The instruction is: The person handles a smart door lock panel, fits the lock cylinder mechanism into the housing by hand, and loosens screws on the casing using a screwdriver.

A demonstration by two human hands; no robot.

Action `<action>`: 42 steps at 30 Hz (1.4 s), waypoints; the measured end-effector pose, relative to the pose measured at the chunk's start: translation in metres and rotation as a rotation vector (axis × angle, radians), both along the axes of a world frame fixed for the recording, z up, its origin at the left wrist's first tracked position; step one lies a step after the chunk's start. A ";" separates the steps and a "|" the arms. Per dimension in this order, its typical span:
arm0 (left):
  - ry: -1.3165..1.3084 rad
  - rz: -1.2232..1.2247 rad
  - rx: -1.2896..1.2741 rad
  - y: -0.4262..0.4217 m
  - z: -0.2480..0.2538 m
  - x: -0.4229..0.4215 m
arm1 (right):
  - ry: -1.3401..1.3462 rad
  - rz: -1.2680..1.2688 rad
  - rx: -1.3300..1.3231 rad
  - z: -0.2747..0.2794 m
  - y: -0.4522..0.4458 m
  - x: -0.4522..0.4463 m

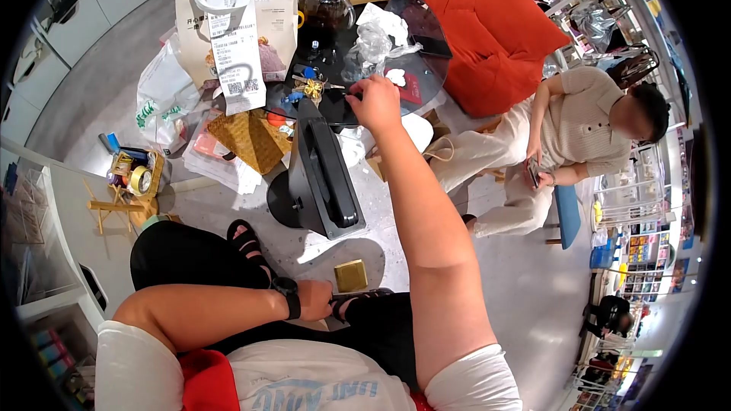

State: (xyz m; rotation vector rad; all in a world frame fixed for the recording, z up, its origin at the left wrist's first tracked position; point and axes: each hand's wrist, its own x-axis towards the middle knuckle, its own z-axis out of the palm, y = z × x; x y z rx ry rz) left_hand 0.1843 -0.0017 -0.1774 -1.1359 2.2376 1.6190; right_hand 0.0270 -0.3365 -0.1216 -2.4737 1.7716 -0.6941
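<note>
My right hand [375, 104] reaches over the edge of the dark round table [333, 109], its fingers bent together; anything between them is too small to make out. Just left of its fingertips lie keys with a yellow charm [313, 90] and small blue items [293, 97]. Crumpled clear plastic [371, 47] and a red packet [410, 90] lie beyond the hand. My left hand [314, 300], with a black watch at the wrist, rests low near my knee. Its fingers are mostly hidden. A black device on a round base [327, 175] stands between my arms.
Paper bag with a receipt [278, 7], glass jug [326, 0] and phone [431, 46] are at the table. A red cushion [483, 38] lies behind. A seated person [590, 118] holds a phone at right. A basket with tape [141, 179] stands left.
</note>
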 end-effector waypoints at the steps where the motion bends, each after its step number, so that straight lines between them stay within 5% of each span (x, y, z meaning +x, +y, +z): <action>1: -0.003 0.005 -0.010 0.004 -0.006 -0.002 | -0.016 0.014 -0.008 0.002 0.001 -0.003; 8: -0.013 0.027 0.017 -0.002 -0.046 -0.008 | -0.287 0.005 -0.103 0.033 0.053 -0.053; 10: -0.055 0.154 0.435 -0.011 -0.045 -0.007 | -0.420 -0.031 -0.037 0.031 0.085 -0.072; 12: -0.012 0.261 0.423 -0.006 -0.057 -0.006 | -0.575 -0.190 0.080 -0.002 0.125 -0.094; 14: 0.059 0.438 0.623 -0.002 -0.055 -0.003 | -0.817 -0.376 0.367 -0.027 0.183 -0.102; 16: 0.041 0.520 0.732 -0.002 -0.060 -0.001 | -0.747 -0.476 0.591 -0.097 0.238 -0.121; 18: 0.019 0.589 0.791 -0.004 -0.074 0.002 | -0.685 -0.480 1.278 -0.102 0.280 -0.110; 22: -0.031 0.743 0.799 -0.007 -0.083 -0.004 | -0.563 0.047 1.828 -0.117 0.318 -0.071; 25: -0.016 0.785 0.745 -0.011 -0.098 -0.014 | -0.653 0.164 2.062 -0.135 0.319 -0.049; 28: 0.061 0.784 0.671 -0.016 -0.096 -0.025 | -0.594 0.087 1.873 -0.156 0.334 -0.037; 33: 0.049 0.855 0.663 -0.021 -0.108 -0.036 | -0.873 -0.085 1.794 -0.180 0.341 -0.034; 42: -0.081 0.777 0.584 -0.024 -0.125 -0.042 | -0.748 -0.119 1.606 -0.175 0.352 -0.032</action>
